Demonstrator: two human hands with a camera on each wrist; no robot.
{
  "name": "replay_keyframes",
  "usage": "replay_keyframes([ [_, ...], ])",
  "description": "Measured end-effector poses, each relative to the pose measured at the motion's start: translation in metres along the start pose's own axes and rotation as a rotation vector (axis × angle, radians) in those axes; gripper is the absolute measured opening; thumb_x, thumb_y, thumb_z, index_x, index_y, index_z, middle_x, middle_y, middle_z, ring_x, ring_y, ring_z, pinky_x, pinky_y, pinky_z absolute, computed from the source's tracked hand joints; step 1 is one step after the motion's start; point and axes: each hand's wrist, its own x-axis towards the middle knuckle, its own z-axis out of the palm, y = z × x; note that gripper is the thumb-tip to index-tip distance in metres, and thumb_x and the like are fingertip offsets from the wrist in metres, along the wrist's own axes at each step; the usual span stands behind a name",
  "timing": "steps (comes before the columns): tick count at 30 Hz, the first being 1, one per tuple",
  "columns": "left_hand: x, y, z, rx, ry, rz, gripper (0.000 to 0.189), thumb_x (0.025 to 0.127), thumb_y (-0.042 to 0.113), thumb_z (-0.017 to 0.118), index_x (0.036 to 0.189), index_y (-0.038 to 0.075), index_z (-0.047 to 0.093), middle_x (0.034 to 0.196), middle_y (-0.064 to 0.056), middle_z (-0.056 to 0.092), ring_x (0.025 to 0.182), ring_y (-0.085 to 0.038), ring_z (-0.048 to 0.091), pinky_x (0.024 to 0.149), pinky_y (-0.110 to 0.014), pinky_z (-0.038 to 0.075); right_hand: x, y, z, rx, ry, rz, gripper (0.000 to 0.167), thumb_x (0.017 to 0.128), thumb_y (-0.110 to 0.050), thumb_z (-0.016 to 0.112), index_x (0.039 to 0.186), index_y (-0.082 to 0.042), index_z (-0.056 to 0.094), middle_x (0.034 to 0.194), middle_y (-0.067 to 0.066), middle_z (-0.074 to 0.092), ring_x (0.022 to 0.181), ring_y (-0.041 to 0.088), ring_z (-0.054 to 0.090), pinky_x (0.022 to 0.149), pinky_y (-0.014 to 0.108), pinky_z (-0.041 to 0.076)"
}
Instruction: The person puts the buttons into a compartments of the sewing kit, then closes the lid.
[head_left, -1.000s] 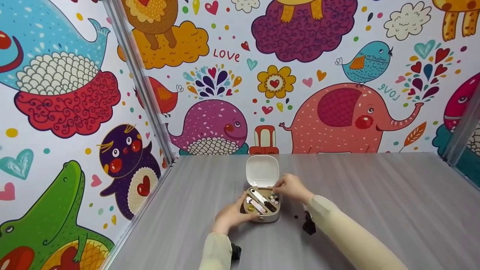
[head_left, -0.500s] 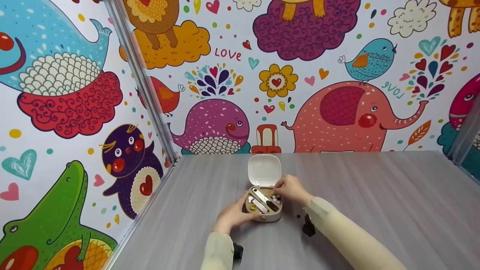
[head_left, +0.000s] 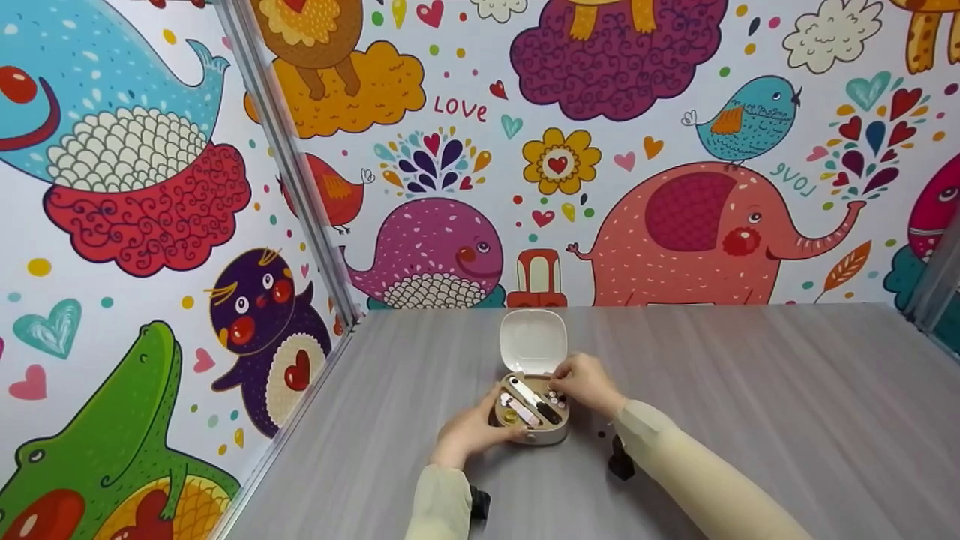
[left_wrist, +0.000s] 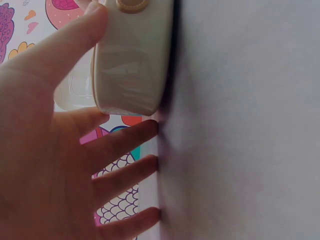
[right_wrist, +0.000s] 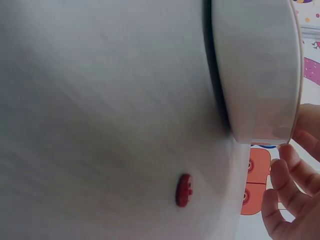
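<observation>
- Cream-coloured box (head_left: pixel 551 436), open, sits flat on the grey table (head_left: pixel 409 367), near the middle of the head view; its white lid (head_left: pixel 533 341) stands up at the back.
- Left hand (head_left: pixel 469 433) grips the near-left side of the box: the thumb lies on the front wall by the tan clasp (left_wrist: pixel 132 4), the forefinger touches the side, and the other three fingers are spread, their tips down at the table.
- Right hand (head_left: pixel 589 382) is at the far-right rim, fingers bent and close together over the compartment there — whether they pinch anything I cannot tell, as the tips are hidden.
- Inside the box, a slim white-and-black tool (head_left: pixel 531 395) lies slantwise along the middle section.
- Left of it, a pale pink-and-white piece (head_left: pixel 519 409) lies in the side compartment, with a round yellowish item (head_left: pixel 511 415) just beside it.
- The right compartment holds several small light and dark pieces (head_left: pixel 557 400), too tiny to make out.
- On the table to the right of the box, apart from it, is a small red disc (right_wrist: pixel 184 190) — button-like, seen in the right wrist view.
- Pale sleeves (head_left: pixel 694 450) cover both forearms; behind the table rises a white wall (head_left: pixel 555 82) printed with cartoon animals.
</observation>
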Motion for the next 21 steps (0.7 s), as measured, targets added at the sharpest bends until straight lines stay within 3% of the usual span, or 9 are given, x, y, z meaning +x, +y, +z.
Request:
replay_keyframes([
  [12, 0.0000, 0.0010, -0.0012, -0.011, 0.014, 0.037, 0.096, 0.078, 0.053, 0.074, 0.152, 0.009, 0.033, 0.134, -0.027, 0.053, 0.113, -0.044, 0.056, 0.091, -0.056, 0.045, -0.0002, 0.0006, 0.0000, -0.026, 0.031, -0.010, 0.005, 0.072, -0.008, 0.077, 0.069, -0.010, 0.074, 0.074, -0.001, 0.058, 0.068, 0.012, 0.051, 0.060, 0.030, 0.046],
  [21, -0.0012, 0.0001, -0.0007, -0.017, 0.005, 0.028, 0.097, 0.077, 0.054, 0.074, 0.152, 0.009, 0.031, 0.138, -0.025, 0.049, 0.117, -0.044, 0.054, 0.093, -0.057, 0.043, -0.0031, -0.0017, -0.0020, 0.029, 0.038, 0.014, 0.004, 0.074, -0.008, 0.079, 0.072, -0.008, 0.076, 0.074, -0.002, 0.057, 0.068, 0.013, 0.052, 0.061, 0.029, 0.046],
])
